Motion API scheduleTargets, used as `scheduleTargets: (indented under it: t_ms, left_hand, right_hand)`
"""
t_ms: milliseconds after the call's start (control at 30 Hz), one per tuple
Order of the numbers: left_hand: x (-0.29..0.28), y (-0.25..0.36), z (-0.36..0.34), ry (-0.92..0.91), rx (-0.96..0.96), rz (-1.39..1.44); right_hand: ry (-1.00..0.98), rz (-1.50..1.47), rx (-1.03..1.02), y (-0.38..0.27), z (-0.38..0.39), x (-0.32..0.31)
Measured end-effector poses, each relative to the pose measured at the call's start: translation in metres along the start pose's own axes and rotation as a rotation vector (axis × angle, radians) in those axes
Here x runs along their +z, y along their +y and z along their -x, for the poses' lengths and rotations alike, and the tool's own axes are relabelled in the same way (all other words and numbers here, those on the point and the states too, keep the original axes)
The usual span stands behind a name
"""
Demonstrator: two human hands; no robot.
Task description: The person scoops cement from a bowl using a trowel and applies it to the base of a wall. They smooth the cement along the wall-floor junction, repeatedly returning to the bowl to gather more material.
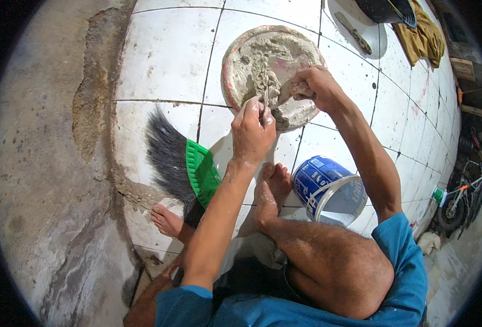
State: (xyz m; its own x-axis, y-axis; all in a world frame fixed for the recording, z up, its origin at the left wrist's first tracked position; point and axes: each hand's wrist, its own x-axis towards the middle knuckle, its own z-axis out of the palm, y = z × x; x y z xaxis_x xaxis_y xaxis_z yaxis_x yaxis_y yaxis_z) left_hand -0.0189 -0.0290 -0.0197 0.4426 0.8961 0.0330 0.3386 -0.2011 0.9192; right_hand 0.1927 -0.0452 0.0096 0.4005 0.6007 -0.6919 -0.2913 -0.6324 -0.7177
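A round shallow basin [231, 76] with reddish patches on its rim holds thick grey-beige wet paste [254, 52]. Over its near edge my left hand [253, 131] is closed, pinching a thin flat blade [266, 87] seen nearly edge-on and smeared with paste. My right hand [321, 87] reaches in from the right, its fingers curled around a paste-coated piece [289, 91] whose kind I cannot make out. The two held things are close together above the paste. Wet paste whitens the fingers of both hands.
A blue and white bucket [325, 182] lies tilted by my foot. A broom with a green head [200, 169] and black bristles lies left. At the far right are a trowel [353, 32], a dark bucket [385, 8] and brown cloth [421, 35]. Rough concrete [50, 136] borders the white tiles [164, 49].
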Motion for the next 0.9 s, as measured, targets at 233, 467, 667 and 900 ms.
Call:
scheduleTargets:
  t_ms: [233, 467, 667, 900]
  left_hand:
    - [0.008, -0.015, 0.008, -0.096, -0.241, 0.112]
    - [-0.048, -0.005, -0.011, -0.122, -0.317, -0.356]
    - [-0.117, -0.077, 0.024, -0.011, -0.494, -0.811]
    - [-0.085, -0.043, 0.064, -0.321, -0.410, -0.592]
  right_hand:
    - [0.086, -0.360, -0.038, -0.005, 0.000, -0.034]
    - [-0.123, -0.451, -0.187, 0.015, 0.000, -0.072]
    - [-0.063, -0.489, -0.165, -0.003, 0.020, -0.053]
    - [-0.100, -0.481, -0.204, -0.001, 0.017, -0.041]
